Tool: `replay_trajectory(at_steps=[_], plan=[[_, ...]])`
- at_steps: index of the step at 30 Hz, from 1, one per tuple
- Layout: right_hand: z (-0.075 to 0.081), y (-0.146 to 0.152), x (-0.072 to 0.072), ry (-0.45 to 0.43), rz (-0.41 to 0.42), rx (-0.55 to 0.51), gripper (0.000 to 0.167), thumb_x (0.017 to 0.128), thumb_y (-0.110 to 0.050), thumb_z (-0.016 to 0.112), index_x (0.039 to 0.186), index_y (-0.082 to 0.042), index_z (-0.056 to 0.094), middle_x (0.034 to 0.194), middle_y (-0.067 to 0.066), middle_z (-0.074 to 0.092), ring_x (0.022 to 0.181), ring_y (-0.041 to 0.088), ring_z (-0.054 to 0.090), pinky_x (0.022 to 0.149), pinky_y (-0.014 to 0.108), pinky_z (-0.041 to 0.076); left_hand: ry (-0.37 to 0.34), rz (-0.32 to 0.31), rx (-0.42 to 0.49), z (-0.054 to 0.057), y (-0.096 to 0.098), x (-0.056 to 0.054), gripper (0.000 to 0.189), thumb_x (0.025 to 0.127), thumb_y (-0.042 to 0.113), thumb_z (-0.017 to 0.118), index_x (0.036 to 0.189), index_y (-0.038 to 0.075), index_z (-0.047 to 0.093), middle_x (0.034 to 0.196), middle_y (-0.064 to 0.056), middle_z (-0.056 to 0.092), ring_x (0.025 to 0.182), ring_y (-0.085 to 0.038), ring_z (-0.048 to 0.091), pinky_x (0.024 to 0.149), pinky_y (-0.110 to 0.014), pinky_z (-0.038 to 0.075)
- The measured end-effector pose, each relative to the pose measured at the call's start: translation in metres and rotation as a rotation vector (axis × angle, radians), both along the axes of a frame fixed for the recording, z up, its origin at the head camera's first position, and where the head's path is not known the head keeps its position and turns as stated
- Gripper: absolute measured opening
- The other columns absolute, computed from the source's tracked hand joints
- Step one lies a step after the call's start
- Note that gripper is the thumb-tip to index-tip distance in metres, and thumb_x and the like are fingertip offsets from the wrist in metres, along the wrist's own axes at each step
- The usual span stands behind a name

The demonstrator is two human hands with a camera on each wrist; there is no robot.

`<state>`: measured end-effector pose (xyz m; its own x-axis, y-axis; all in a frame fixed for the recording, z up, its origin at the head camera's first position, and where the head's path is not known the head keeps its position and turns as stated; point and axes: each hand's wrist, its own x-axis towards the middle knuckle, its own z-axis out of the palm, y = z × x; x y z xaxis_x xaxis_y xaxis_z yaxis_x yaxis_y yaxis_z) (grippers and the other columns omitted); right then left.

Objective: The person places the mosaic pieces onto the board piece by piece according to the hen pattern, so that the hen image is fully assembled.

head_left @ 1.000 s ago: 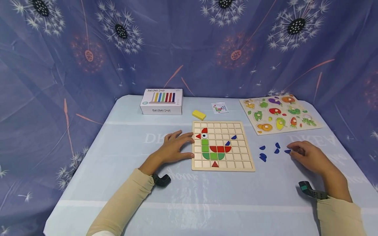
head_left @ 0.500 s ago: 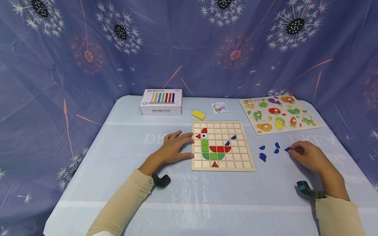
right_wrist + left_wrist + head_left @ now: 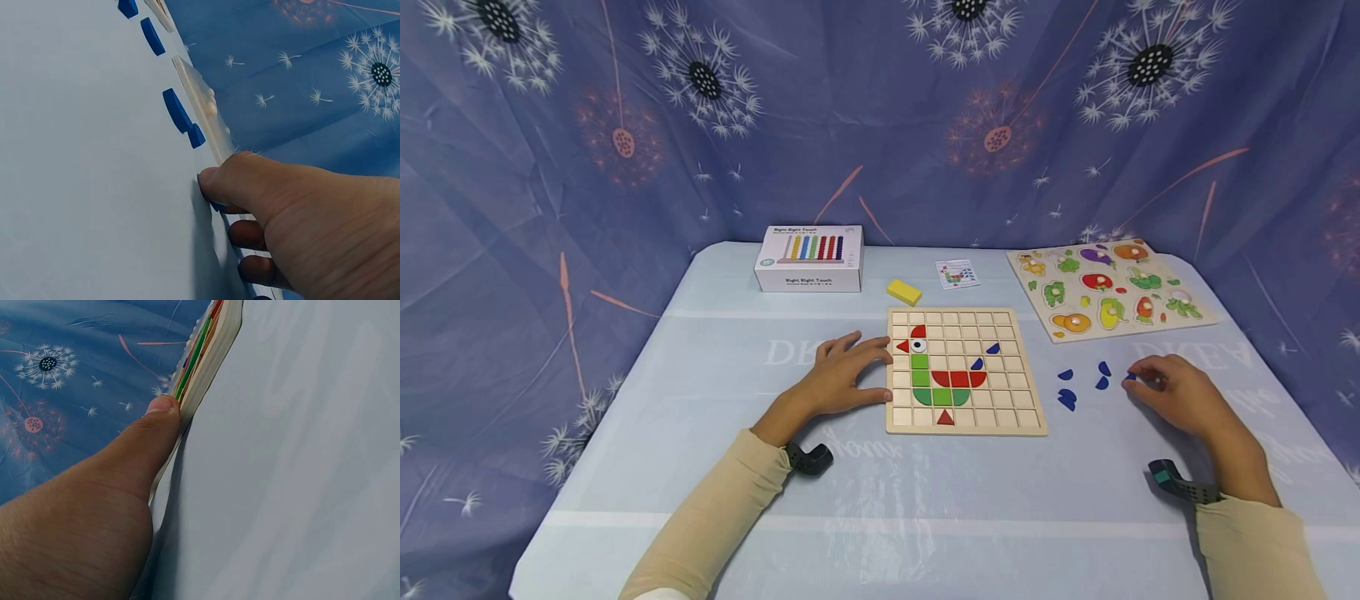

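A square wooden grid board (image 3: 1017,400) lies mid-table, with red, green and blue shapes and an eye tile forming a bird. Along its left edge rests my left hand (image 3: 842,379), fingers and thumb spread and touching the rim. The left wrist view shows the thumb (image 3: 150,434) against the board's side (image 3: 215,359). My right hand (image 3: 1180,396) pinches a blue half-round piece (image 3: 1131,377) between thumb and fingers, right of the board. In the right wrist view the fingers mostly cover that piece (image 3: 217,205). Several more blue pieces (image 3: 1102,383) lie between board and right hand.
Behind the board are a yellow block (image 3: 904,292), a small picture card (image 3: 957,274) with a bird design, and a white box (image 3: 810,259) at back left. A vegetable peg puzzle (image 3: 1084,296) lies at back right. A patterned curtain hangs behind the table (image 3: 715,287).
My right hand has taken hold of the blue piece, tilted it up off the table and shifted slightly left. The left hand has stayed still on the board's edge.
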<state>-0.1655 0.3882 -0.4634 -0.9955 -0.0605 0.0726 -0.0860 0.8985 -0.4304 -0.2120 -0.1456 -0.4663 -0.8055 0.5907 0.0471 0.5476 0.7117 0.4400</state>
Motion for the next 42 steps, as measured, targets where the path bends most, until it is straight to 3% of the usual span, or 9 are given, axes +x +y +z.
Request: replay_trajectory(at_steps=[7,13,17,22,28,36,42], plan=[[0.000,-0.004,0.000,0.034,-0.032,0.015,0.028,0.089,-0.015,0.077,0.109,0.003,0.068,0.099,0.019,0.064,0.089,0.034,0.057,0.078,0.055,0.049,0.003,-0.004,-0.004,-0.001,-0.001,0.000,0.054,0.089,0.061,0.068,0.134,0.033,0.056,0.161,0.009,0.035,0.150,-0.037,0.018,0.110,-0.060,0.013],[0.005,-0.009,0.001,0.102,-0.033,0.002,0.030,0.088,-0.015,0.079,0.110,0.004,0.070,0.099,0.018,0.064,0.091,0.035,0.059,0.083,0.059,0.049,0.002,-0.009,-0.006,0.000,-0.001,-0.001,0.055,0.090,0.062,0.067,0.135,0.033,0.056,0.161,0.009,0.034,0.150,-0.037,0.018,0.110,-0.060,0.012],[0.008,-0.013,0.000,0.122,-0.024,-0.005,0.027,0.088,-0.015,0.079,0.107,0.002,0.071,0.098,0.016,0.065,0.091,0.033,0.059,0.081,0.055,0.048,0.006,-0.016,-0.001,0.001,0.000,0.000,0.055,0.090,0.062,0.067,0.135,0.032,0.056,0.161,0.008,0.034,0.150,-0.038,0.018,0.110,-0.060,0.013],[0.012,-0.020,-0.002,0.144,0.007,-0.006,0.026,0.087,-0.016,0.081,0.105,0.001,0.072,0.096,0.013,0.066,0.089,0.031,0.060,0.077,0.043,0.048,0.015,-0.019,0.001,0.001,0.000,0.000,0.054,0.090,0.062,0.067,0.134,0.033,0.056,0.161,0.008,0.035,0.149,-0.038,0.019,0.109,-0.060,0.014],[0.016,-0.034,-0.011,0.217,0.075,-0.017,0.023,0.084,-0.015,0.084,0.100,-0.002,0.074,0.089,0.008,0.066,0.083,0.026,0.058,0.068,0.019,0.043,0.008,-0.013,-0.001,0.000,0.000,0.000,0.054,0.090,0.062,0.067,0.134,0.033,0.056,0.161,0.008,0.034,0.150,-0.038,0.019,0.109,-0.061,0.013],[0.021,-0.076,-0.031,0.261,0.218,-0.014,0.022,0.082,-0.014,0.085,0.098,-0.004,0.074,0.086,0.003,0.063,0.079,0.021,0.058,0.068,0.041,0.048,0.002,-0.015,-0.004,-0.001,-0.001,0.000,0.053,0.090,0.062,0.067,0.133,0.034,0.055,0.162,0.009,0.034,0.150,-0.038,0.018,0.110,-0.060,0.013],[0.021,-0.110,-0.047,0.212,0.282,-0.010,0.023,0.083,-0.016,0.084,0.101,-0.005,0.075,0.090,0.002,0.062,0.083,0.020,0.056,0.071,0.042,0.049,0.010,-0.010,-0.009,0.000,0.000,0.001,0.052,0.090,0.062,0.067,0.133,0.034,0.055,0.161,0.009,0.034,0.150,-0.038,0.019,0.110,-0.060,0.013]])
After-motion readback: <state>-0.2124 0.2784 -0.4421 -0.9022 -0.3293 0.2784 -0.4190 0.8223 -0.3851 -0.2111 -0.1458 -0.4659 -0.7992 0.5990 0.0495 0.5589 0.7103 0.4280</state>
